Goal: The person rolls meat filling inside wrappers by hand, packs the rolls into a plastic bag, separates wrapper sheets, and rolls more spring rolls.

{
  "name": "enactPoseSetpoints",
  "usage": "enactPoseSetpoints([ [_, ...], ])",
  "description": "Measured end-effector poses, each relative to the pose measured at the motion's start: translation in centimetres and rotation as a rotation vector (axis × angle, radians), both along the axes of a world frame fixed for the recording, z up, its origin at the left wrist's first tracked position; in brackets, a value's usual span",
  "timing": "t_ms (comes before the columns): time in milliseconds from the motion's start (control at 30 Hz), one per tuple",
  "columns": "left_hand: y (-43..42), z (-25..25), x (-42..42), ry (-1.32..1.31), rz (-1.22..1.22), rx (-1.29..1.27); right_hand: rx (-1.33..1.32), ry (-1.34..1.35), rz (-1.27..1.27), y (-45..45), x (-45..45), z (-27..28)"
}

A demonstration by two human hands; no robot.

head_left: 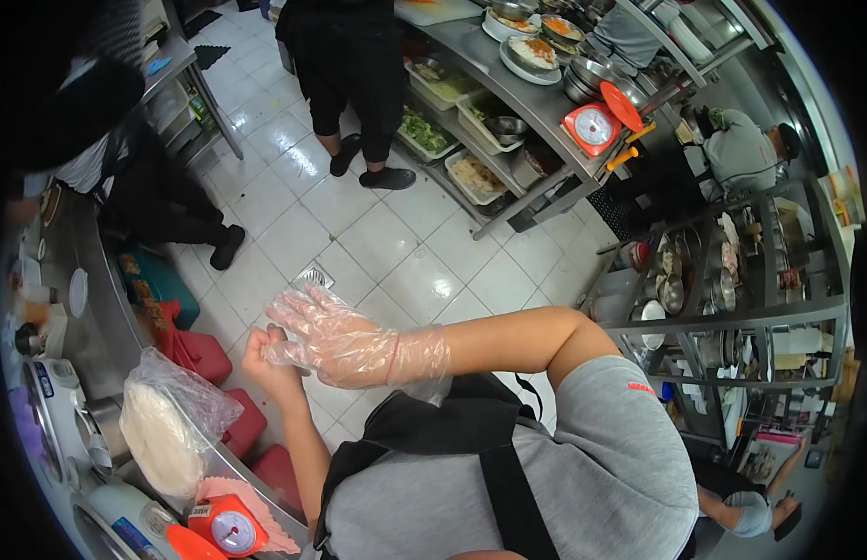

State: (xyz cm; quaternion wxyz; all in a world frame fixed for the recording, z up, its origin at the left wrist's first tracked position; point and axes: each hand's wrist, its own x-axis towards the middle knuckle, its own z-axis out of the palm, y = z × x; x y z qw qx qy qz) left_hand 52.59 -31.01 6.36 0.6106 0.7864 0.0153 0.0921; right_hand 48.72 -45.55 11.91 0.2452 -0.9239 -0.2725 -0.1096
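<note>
Right hand is covered by a clear, pretty baggy plastic glove, fingers loosely spread. A bit of it near the thumb looks pinched in the curled left hand. Both are held over the tiled floor, beside the bench where a bag of white stuff is parked.

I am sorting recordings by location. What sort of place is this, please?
Most likely a commercial kitchen: a steel counter holds a dial scale, leafy greens are stored underneath, and the right hand wears a clear plastic glove.
</note>
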Motion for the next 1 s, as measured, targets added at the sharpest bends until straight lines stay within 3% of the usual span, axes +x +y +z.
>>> enactPoseSetpoints([
  [200,0.3,0.7,-0.2,-0.038,-0.115,0.130,-0.132,-0.008,-0.011,1.5,1.7,0.1],
  [400,0.2,0.8,-0.7,-0.105,-0.038,-0.037,-0.211,-0.042,0.083,2.3,2.3,1.3],
  [500,2.0,0.5,-0.4,-0.153,-0.077,0.026,-0.136,0.032,0.121,2.4,2.9,2.8],
  [600,3.0,2.7,-0.3,0.074,-0.105,-0.153,0.018,0.018,0.170,2.1,3.6,3.7],
  [667,3.6,2.3,-0.4,0.020,-0.170,-0.148,0.047,-0.049,0.267,2.0,3.7,4.0],
  [1000,6.5,1.4,-1.3,0.049,-0.236,-0.241,0.012,-0.056,0.265,3.2,2.5,4.4],
])
